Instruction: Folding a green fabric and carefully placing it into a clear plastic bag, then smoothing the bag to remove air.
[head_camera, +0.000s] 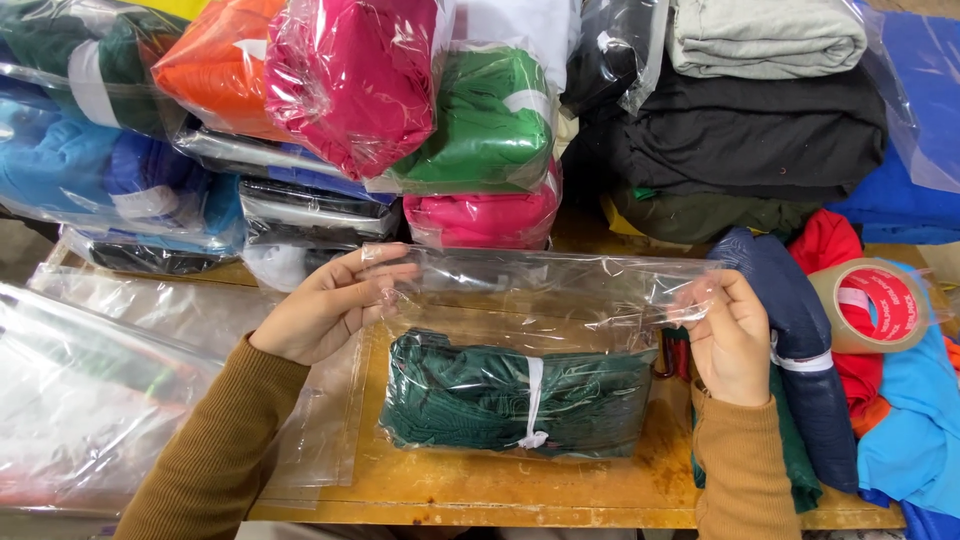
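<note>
Head view: bagging step, with left hand (325, 310) and right hand (728, 335) fingers pinched on the clear bag (520, 300) mouth, dark green folded garment (515, 395) below the fingers on the table (450, 485); likely next, folding the flap shut

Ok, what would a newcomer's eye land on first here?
Probably the clear plastic bag stretched between the left hand and right hand at the centre, with a dark green folded cloth tied by a white strip inside. Behind it rises a bright stack of bagged clothes, pink, orange and green. A roll of brown tape lies at the right.
</note>
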